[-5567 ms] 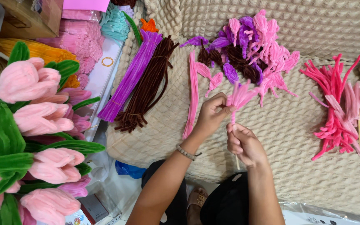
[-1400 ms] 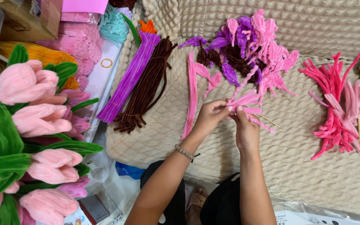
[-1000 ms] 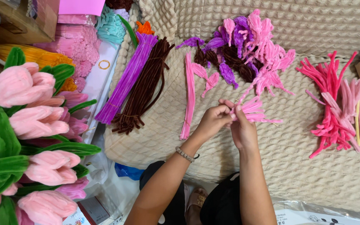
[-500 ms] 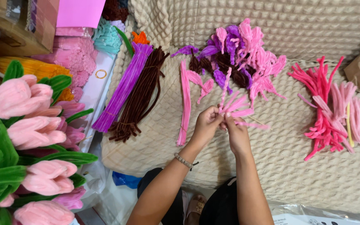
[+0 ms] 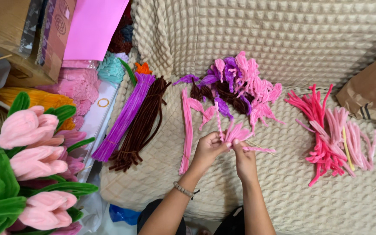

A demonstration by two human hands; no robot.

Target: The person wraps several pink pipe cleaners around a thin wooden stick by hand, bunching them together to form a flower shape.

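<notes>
Held at centre frame, just above the textured cream blanket (image 5: 283,35): a small pink pipe-cleaner bundle (image 5: 236,132), pinched from both sides. Left hand (image 5: 208,150) closed around the lower left of the bundle, fingers curled tight to keep the strands gathered; right hand (image 5: 244,159) closed on the lower right, thumb and forefinger pressed narrow against the strands, apparently to twist or bind them at one point. Raised off the blanket rather than resting on it, probably to leave room for turning. One thin pale stick (image 5: 260,146) projecting to the right from the grip. Laid flat just left of the hands: straight pink stems (image 5: 187,126), within easy reach. Heaped above the hands: mixed pink and purple bent pieces (image 5: 240,82). Sorted by colour at centre left: purple stems (image 5: 125,117) beside brown stems (image 5: 142,124), aligned lengthwise for picking singly. Piled at right: hot-pink and pale-pink pieces (image 5: 336,135). Stacked at lower left: finished pink tulips with green leaves (image 5: 31,161), kept well apart from loose stock. Brown paper bag (image 5: 370,93) at far right edge.
</notes>
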